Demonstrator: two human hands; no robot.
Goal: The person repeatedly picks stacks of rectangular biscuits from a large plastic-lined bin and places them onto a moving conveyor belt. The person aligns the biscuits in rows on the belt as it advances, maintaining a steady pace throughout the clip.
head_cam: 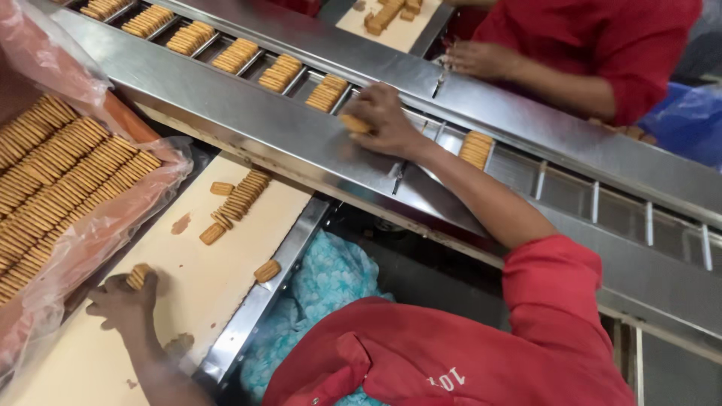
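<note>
My right hand (pixel 385 120) reaches across the steel conveyor (pixel 248 124) and is closed on a short stack of tan biscuits (pixel 353 124), held at one of the divided slots. Slots to the left hold stacks of biscuits (pixel 281 73); one more stack (pixel 476 149) sits in a slot to the right of the hand. My left hand (pixel 120 302) rests on the cream belt (pixel 188 278) at the lower left, fingers curled around a few biscuits (pixel 138 276). A loose row of biscuits (pixel 239 197) lies further up that belt.
A crate lined with clear plastic (pixel 83 225) holds several rows of biscuits (pixel 53 173) at the left. Across the conveyor a person in a red top rests a hand (pixel 481 60) on its far rail. A single biscuit (pixel 267 271) lies at the belt's edge. Teal cloth (pixel 331 278) is below.
</note>
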